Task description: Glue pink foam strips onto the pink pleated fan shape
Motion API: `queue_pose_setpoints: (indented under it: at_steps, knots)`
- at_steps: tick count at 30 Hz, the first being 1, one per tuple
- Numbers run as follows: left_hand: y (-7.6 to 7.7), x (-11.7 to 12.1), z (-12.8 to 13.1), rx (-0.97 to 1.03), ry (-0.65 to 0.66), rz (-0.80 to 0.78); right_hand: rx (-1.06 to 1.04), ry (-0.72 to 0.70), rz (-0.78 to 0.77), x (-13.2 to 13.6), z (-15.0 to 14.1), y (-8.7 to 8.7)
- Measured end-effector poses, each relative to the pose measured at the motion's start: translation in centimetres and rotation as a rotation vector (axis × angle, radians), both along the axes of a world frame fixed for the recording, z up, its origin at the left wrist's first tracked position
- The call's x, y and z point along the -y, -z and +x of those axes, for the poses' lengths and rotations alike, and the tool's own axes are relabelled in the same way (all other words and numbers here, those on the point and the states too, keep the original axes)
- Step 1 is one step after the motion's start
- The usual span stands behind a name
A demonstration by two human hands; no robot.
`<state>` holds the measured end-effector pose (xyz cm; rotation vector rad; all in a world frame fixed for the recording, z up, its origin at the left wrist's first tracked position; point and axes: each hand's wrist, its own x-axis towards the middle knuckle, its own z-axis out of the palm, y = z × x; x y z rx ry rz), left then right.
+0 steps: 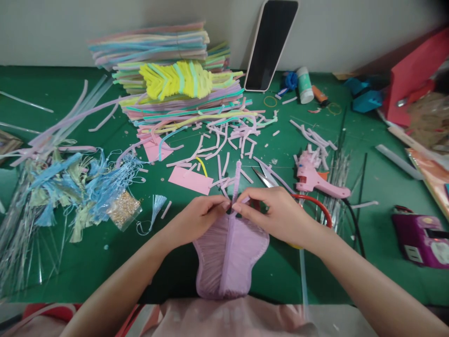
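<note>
A lilac wing-shaped piece with a fuzzy pipe-cleaner outline and pleated filling hangs tilted over the table's near edge. A thick lilac strip runs down its middle, and a pipe-cleaner stem sticks up from its top. My left hand pinches the piece at the base of the stem. My right hand pinches at the same spot from the other side, its fingertips almost touching the left ones. A short lilac bit shows by the right fingers. Scissors with red handles lie partly hidden behind my right hand.
Bundled pipe cleaners are stacked at the back beside a leaning phone. Lilac offcuts and pink cards lie ahead. Tassels and a bag of gold beads are left; a pink glue gun and purple device right.
</note>
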<state>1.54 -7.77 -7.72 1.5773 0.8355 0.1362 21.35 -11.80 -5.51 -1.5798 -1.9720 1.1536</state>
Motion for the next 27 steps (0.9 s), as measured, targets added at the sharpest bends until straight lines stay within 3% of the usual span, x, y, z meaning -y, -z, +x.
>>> queue_pose_setpoints:
  at_steps: [11, 21, 24, 27]
  knots:
    - [0.0, 0.1, -0.1, 0.002, 0.016, 0.009, 0.015, 0.114, -0.068, -0.2, -0.2, 1.1]
    - [-0.1, 0.1, -0.1, -0.010, 0.019, -0.038, -0.172, 0.190, -0.229, 0.2, -0.1, 2.1]
    - [0.1, 0.1, -0.1, -0.015, 0.021, -0.069, -0.056, 0.302, -0.051, 0.9, 0.0, 2.0]
    - [0.4, 0.2, -0.1, -0.030, -0.005, -0.077, 0.116, 0.343, 0.364, 1.9, -0.1, 1.1]
